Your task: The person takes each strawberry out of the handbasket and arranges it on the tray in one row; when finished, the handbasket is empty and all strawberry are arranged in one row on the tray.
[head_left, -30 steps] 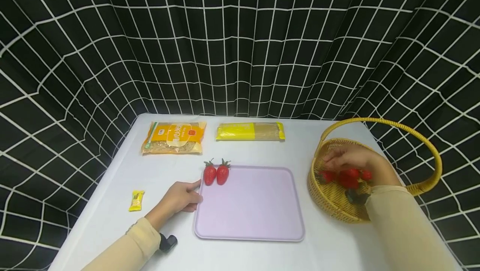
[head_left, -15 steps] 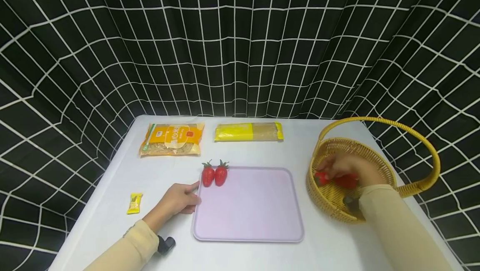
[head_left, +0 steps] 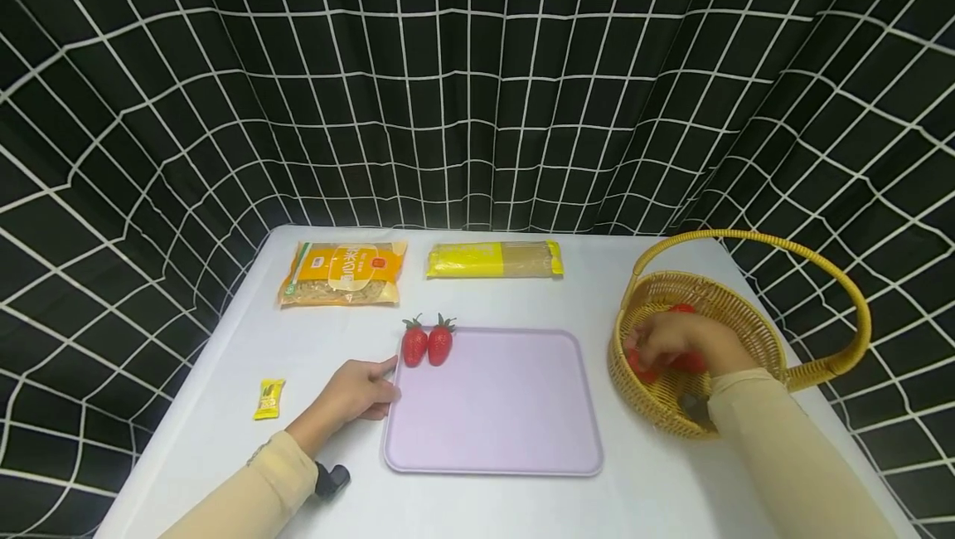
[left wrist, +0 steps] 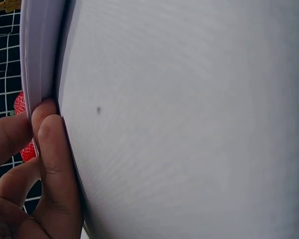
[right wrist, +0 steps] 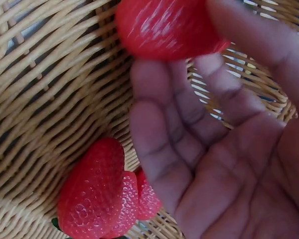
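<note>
My left hand (head_left: 354, 392) pinches the left rim of a lilac tray (head_left: 496, 415). In the left wrist view, fingers (left wrist: 55, 164) lie on both sides of the rim. Two red strawberries, one at the corner (head_left: 414, 346) and its neighbour (head_left: 440, 344), lie side by side at the tray's far left. Inside the wicker basket (head_left: 634, 394), my right hand (head_left: 675, 336) holds a strawberry (right wrist: 164, 30) between thumb and fingers. Several more strawberries (right wrist: 92, 194) lie lower in the basket, partly hidden by the hand.
An orange food bag (head_left: 343, 274) and a yellow noodle packet (head_left: 496, 260) lie along the table's back. A small yellow wrapped piece (head_left: 269, 399) sits at the left. The basket's tall handle (head_left: 828, 274) arches to the right. A black gridded curtain (head_left: 485, 91) surrounds the table.
My right hand has shifted slightly left and down within the basket and now holds a strawberry. The left hand stays on the tray's rim, and the two strawberries there have not moved.
</note>
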The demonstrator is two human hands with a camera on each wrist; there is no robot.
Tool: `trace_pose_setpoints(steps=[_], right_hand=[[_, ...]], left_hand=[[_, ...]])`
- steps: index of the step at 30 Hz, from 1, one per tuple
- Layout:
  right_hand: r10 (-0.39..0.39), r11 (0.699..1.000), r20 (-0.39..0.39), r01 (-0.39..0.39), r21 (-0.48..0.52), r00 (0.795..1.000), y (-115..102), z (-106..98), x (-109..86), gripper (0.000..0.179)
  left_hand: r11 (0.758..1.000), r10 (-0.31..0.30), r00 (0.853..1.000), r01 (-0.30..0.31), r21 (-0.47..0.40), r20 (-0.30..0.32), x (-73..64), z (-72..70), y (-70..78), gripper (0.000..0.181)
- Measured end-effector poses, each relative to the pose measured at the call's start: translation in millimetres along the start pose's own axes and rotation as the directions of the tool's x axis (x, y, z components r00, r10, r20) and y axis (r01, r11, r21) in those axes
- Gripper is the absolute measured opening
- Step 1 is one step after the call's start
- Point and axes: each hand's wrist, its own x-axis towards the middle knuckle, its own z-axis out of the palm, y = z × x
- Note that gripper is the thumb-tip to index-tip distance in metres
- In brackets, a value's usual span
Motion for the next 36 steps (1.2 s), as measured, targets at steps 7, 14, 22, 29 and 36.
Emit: trace_pose_setpoints(steps=[7,14,22,29,36], right_hand=[[-0.032,0.999,0.002,0.032,0.019,0.999,6,-13,-2.0,0.023],[-0.196,0.964,-0.043,0.201,0.176,0.980,-13,-36,-34.9,0.039],[-0.265,0.964,-0.062,0.267,0.017,0.962,-90,3,-35.2,0.040],[-0.123,0.981,-0.160,0.145,0.131,0.979,-134,72,30.6,0.031],[-0.003,0.997,-0.348,0.032,0.077,0.938,-155,125,80.9,0.022]], left_hand=[[1.000,0.007,1.000,-0.007,0.000,-0.001,0.9,0.0,-1.1,0.062],[1.000,0.005,1.000,-0.005,0.009,-0.002,1.5,0.8,-0.8,0.063],[1.000,-0.004,1.000,0.005,0.021,-0.005,0.1,-0.2,1.3,0.063],[1.000,0.002,1.000,-0.002,0.021,-0.007,-0.9,0.2,2.6,0.063],[1.000,0.002,1.000,-0.002,0.012,-0.007,-1.8,0.2,2.5,0.063]])
